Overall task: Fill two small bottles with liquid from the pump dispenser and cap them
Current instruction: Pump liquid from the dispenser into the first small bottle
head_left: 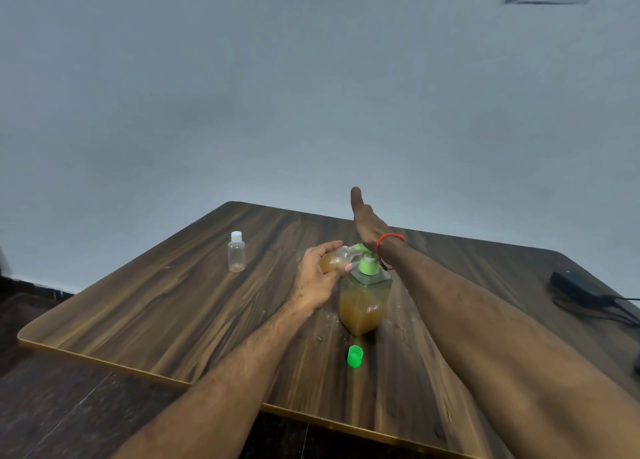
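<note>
A: Left hand?

B: My fingers are curled round a small bottle, tilted on its side, mouth at the green pump nozzle. Amber liquid in its lower part.

A: Right hand?

B: Flat, fingers straight and together, pointing away from me. The heel of my palm presses on the pump head. Red thread on the wrist.

A: Dispenser?

B: Pump dispenser stands upright mid-table, clear, amber liquid most of the way up. Small red-and-white sticker on its front, too blurred to read.

A: Other items?

B: Green cap lies loose on the table near me. Second bottle, empty, white cap on, stands well apart to the left. Black adapter with cable at far right.
</note>
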